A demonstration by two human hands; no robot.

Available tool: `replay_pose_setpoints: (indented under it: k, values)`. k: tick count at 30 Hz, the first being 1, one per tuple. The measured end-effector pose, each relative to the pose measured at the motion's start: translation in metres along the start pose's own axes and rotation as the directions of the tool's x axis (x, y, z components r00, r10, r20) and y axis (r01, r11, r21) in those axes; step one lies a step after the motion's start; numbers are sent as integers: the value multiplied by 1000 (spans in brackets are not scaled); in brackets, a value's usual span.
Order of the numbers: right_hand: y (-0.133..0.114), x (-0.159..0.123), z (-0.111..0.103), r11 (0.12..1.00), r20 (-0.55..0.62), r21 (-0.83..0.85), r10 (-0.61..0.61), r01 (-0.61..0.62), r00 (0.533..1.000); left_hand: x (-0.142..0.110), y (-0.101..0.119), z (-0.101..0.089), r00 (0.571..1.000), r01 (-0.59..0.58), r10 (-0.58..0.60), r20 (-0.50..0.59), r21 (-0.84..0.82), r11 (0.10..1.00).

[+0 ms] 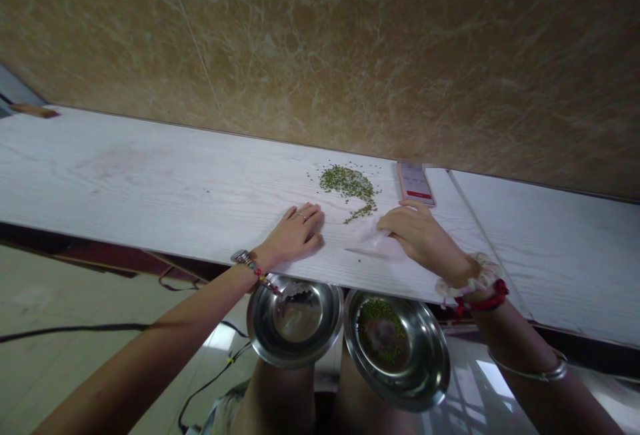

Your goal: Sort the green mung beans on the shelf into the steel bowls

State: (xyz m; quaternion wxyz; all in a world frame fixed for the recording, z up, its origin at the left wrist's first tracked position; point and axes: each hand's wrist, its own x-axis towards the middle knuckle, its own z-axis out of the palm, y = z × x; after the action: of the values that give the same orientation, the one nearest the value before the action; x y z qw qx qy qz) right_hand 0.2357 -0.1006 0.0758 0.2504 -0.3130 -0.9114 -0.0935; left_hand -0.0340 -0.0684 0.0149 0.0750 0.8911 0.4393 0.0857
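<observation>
On the white wood-grain tabletop lies a loose pile of small green beans with white grains mixed in, a tail of it curving toward me. My right hand, fingers pinched together, grips a thin see-through plastic piece that rests low on the table; its exact kind is unclear. To the left of the pile, my left hand lies flat with its fingers apart, holding nothing. Two steel bowls sit below the table edge: the left bowl has white grains, the right bowl green beans.
A phone with a lit screen lies behind my right hand, near the brown marbled wall. The bowls rest on or just above my legs. Cables run over the tiled floor at left. A brown object lies at the table's far left.
</observation>
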Motion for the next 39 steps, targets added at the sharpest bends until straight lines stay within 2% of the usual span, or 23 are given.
replay_pose_setpoints:
  k: [4,10,17,21,26,33,39]
  values:
    - [1,-1,0,996,-27,-51,68,-70,997,-1,1,-2,997,-77,78,6,-21,997]
    - [-12,-8,-1,980,-44,-178,80,-86,996,-2,2,-3,993,-119,119,-6,-18,993]
    - [-29,-25,-10,972,-70,-219,70,-84,995,-2,5,-6,963,-263,264,51,-24,965]
    - [-32,-28,-14,970,-96,-206,109,-127,989,-2,5,-8,959,-277,278,49,-33,960]
    - [-33,-26,-9,960,-100,-229,141,-161,985,-2,3,-6,959,-279,281,33,-53,959]
    - [-40,-34,-14,966,-64,-227,114,-126,991,-2,3,-6,947,-316,318,42,-62,947]
    - [-42,-27,-16,971,-44,-218,91,-98,995,-2,3,-7,942,-326,331,57,-79,942]
